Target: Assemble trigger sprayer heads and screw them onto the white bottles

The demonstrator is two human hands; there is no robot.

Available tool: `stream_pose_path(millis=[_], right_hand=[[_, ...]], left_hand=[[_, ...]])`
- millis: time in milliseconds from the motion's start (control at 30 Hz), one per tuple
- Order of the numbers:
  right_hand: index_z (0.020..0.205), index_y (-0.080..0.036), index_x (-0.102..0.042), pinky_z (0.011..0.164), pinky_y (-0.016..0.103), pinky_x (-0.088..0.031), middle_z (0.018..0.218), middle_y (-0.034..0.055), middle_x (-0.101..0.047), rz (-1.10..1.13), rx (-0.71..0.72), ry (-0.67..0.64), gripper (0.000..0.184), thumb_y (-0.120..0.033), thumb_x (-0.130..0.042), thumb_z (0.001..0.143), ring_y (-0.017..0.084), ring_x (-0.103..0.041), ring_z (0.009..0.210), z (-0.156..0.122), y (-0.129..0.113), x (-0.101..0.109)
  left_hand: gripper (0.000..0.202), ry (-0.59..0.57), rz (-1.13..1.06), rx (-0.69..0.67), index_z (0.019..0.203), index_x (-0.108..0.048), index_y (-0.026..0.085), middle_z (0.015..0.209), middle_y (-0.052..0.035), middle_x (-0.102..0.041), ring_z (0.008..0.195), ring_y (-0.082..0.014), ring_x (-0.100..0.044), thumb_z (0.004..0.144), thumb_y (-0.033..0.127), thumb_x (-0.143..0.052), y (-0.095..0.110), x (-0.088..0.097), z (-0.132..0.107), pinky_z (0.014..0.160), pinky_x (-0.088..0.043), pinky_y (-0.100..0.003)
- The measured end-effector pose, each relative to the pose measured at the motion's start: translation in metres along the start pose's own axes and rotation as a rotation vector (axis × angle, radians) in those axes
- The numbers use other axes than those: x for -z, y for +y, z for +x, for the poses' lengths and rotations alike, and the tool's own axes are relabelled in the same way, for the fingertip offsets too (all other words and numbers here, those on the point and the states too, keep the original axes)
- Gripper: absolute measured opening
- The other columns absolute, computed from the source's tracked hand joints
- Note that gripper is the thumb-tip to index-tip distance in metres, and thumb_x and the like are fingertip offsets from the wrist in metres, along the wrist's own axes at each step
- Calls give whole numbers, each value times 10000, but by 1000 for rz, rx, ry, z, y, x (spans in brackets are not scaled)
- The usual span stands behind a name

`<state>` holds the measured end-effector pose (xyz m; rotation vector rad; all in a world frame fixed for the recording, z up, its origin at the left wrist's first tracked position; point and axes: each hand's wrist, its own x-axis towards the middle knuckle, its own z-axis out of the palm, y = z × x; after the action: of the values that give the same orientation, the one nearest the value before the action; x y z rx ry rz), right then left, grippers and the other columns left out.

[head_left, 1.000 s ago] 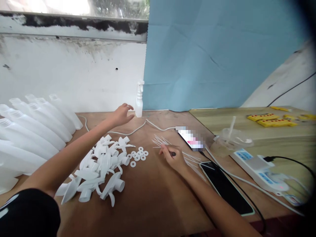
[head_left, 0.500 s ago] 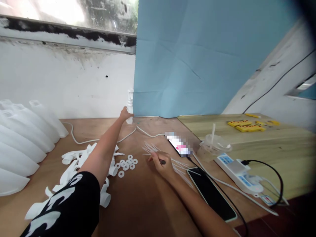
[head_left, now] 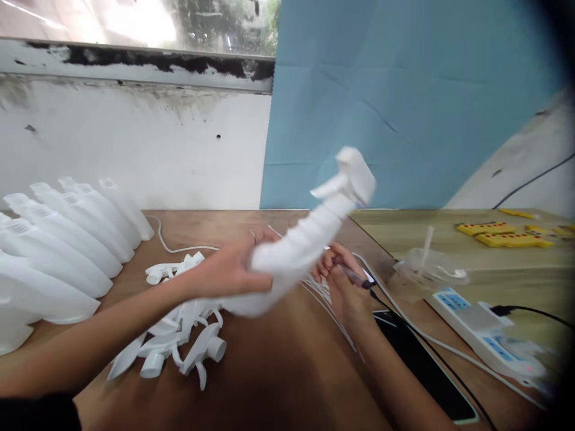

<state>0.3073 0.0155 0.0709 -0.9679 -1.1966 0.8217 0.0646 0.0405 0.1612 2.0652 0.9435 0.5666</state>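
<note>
My left hand [head_left: 229, 272] grips a white spray bottle [head_left: 305, 239] around its lower body and holds it tilted above the table, its trigger head [head_left: 353, 173] pointing up and to the right. My right hand [head_left: 344, 281] sits just behind the bottle, fingers closed on a thin dark pen-like tool [head_left: 354, 276]. Thin white tubes [head_left: 323, 296] lie on the wooden table [head_left: 269, 371] under my right hand. A heap of loose white trigger heads [head_left: 179, 335] lies below my left forearm.
Several headless white bottles [head_left: 58, 239] lie in a row at the left. A dark phone [head_left: 426, 365] with a cable lies at the right, beside a power strip [head_left: 485, 335] and a clear plastic cup [head_left: 422, 269]. Yellow pieces [head_left: 498, 234] sit at the far right.
My left hand reached to the spray bottle standing at the back wall, took hold of it and brought it back over the table middle. My right hand rose slightly with the pen-like tool.
</note>
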Motion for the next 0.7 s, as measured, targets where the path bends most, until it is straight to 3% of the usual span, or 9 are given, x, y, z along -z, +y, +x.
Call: stream_pose_path(millis=[100,233,300,400,500,600,700], right_hand=[[1139,-316,-629,710,357,-527,997,63,-644,217,-174,-173,757,-678,-805,498,244,-622,838,-18,-24,-7],[843,-254,-675,616,362,-531,778,56,-650,328,-343,-190,560,-626,-839,457,230,-611,689,-37,-35,-25],[776,-227,-657,562,327,-520,715,40,-640,314,-369,-91,479,-559,-847,488,190,-587,616,-38,-34,-38],[788,-205,-660,555,292,-516,741,34,-657,294,-331,88,413,-490,-835,547,167,-591,630,-30,-34,-59],[810,-196,-664,564,284,-514,755,35,-661,294,-340,76,376,-483,-804,611,164,-601,654,-22,-41,-74],[782,-187,-665,489,249,-459,701,21,-625,288,-378,-11,365,-489,-797,626,131,-550,587,-18,-50,-79],[743,-177,-653,446,234,-401,636,5,-563,320,-377,-175,432,-570,-780,618,105,-472,529,-19,-55,-80]], left_hand=[[581,-144,-89,134,1324,-502,311,1128,13,-671,942,-230,-650,751,278,-586,13,-12,-60,731,-552,-292],[532,-56,0,191,1313,-529,346,1263,8,-627,1106,-265,-613,789,290,-603,5,-27,-107,870,-552,-343],[585,80,158,158,1394,-432,369,1391,-21,-534,1208,-287,-555,834,365,-600,-5,-40,-120,963,-517,-400],[899,334,446,68,1503,-186,386,1519,-78,-372,1319,-359,-441,767,518,-685,-19,-65,-131,1043,-443,-518],[1074,486,614,52,1523,-72,379,1537,-100,-331,1335,-407,-403,696,515,-743,-25,-86,-137,1044,-410,-586],[970,526,574,127,1521,-112,397,1516,-74,-375,1316,-389,-434,741,458,-686,-33,-91,-146,1021,-432,-569],[913,400,432,128,1503,-211,436,1409,-40,-522,1243,-397,-505,721,550,-667,-53,-82,-160,911,-505,-538]])
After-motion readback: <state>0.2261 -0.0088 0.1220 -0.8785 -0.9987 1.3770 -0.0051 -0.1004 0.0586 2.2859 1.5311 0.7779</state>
